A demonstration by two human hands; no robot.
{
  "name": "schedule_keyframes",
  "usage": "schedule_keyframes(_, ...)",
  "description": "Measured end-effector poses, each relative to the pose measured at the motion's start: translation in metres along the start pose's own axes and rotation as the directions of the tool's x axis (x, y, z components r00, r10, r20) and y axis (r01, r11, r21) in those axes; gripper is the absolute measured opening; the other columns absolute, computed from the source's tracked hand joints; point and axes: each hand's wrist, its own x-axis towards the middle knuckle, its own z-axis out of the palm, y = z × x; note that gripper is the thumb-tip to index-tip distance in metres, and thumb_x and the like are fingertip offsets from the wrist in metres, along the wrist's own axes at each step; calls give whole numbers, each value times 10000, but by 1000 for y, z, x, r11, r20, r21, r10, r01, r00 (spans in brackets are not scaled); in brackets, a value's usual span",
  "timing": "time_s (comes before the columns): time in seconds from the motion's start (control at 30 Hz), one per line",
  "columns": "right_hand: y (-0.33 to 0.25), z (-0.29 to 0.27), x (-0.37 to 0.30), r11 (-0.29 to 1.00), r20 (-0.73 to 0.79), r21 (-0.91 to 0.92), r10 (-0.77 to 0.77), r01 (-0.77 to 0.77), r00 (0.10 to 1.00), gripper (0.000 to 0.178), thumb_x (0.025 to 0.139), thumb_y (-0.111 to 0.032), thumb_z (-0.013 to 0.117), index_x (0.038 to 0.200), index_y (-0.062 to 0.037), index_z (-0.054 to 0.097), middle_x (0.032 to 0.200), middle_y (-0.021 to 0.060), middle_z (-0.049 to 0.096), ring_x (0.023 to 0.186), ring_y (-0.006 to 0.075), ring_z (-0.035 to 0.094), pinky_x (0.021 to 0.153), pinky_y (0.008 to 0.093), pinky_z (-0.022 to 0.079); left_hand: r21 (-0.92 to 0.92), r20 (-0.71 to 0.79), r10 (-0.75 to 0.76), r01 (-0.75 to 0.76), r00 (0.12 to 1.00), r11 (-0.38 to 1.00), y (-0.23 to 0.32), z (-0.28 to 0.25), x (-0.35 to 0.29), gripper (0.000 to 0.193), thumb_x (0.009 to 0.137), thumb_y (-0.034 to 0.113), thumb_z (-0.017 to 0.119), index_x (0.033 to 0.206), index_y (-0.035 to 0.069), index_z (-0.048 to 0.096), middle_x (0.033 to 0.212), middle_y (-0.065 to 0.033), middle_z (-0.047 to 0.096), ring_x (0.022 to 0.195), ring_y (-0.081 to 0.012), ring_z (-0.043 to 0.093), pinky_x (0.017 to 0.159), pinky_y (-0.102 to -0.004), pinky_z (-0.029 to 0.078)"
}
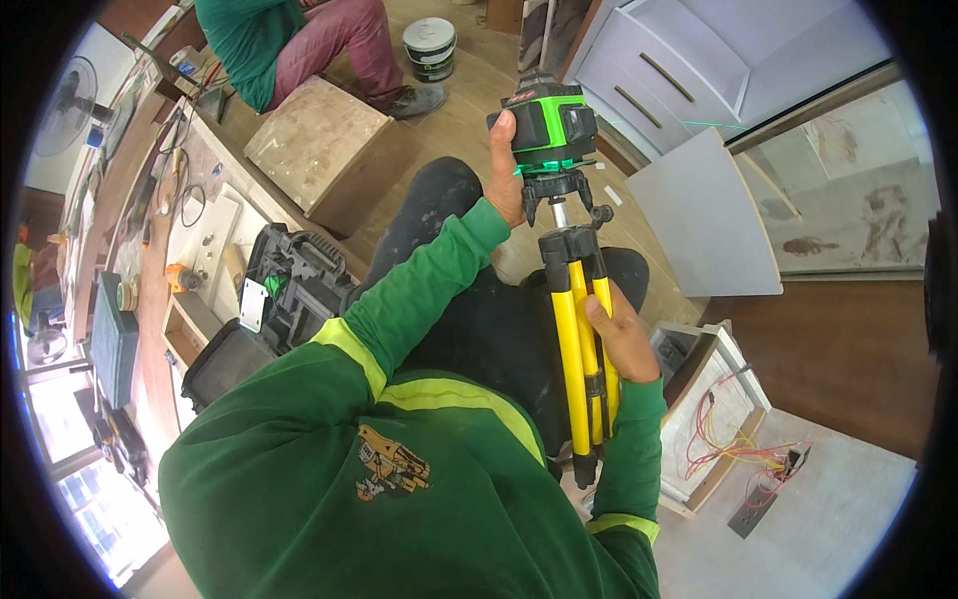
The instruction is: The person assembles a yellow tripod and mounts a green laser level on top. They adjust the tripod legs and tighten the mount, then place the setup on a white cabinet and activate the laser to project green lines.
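Note:
A green and black laser level [554, 125] sits on top of a folded yellow and black tripod [571, 339], its green light glowing near the base. My left hand [506, 175] is closed on the level's left side, thumb up along the housing. Lower down, my right hand [624, 329] wraps round the yellow tripod legs, which lie together above my lap. Between level and tripod show a black mount with short feet and a silver post [559, 212]. Left of my legs, an open black tool case [289, 275] with a moulded inside rests on the bench.
A person in a green top and pink trousers [334, 45] sits beyond a wooden box [319, 150]. A white bucket [430, 48] stands behind. To the right are a grey panel [704, 215], white drawers [649, 75] and loose red and yellow wires [733, 444].

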Motion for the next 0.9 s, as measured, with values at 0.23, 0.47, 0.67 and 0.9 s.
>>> schedule_keyframes(0.23,34,-7,19,988,-162,-6,-154,155,975,593,1116,-482,674,1458,-18,536,1210,98,669,1091,192,620,1022,368,507,14,-12,-18,18,1000,1000,-9,-3,13,911,999,845,530,1476,72,602,1287,-142,742,1065,-257,779,848,-426,682)
schedule_keyframes(0.47,-21,18,-22,850,-185,-505,-278,151,943,966,890,-371,919,1601,46,415,1440,252,577,1354,417,605,1145,480,487,-5,-83,-37,37,996,999,-10,2,11,894,986,857,544,1425,84,636,1226,-126,759,1013,-243,784,843,-410,677)
schedule_keyframes(0.67,-9,8,-9,914,-151,-386,-199,128,968,862,988,-350,823,1630,66,425,1506,270,604,1397,390,617,1195,448,463,-126,21,-136,137,991,982,-20,-18,19,925,1008,850,510,1469,57,621,1262,-141,757,1073,-256,777,909,-416,666)
schedule_keyframes(0.9,-19,-5,-7,989,-17,-143,-29,26,999,602,1112,-301,640,1612,4,500,1425,209,691,1322,314,658,1155,413,472,-10,-32,-28,28,999,1000,-3,1,15,915,1020,850,488,1461,59,619,1256,-153,746,1067,-255,772,911,-413,669)
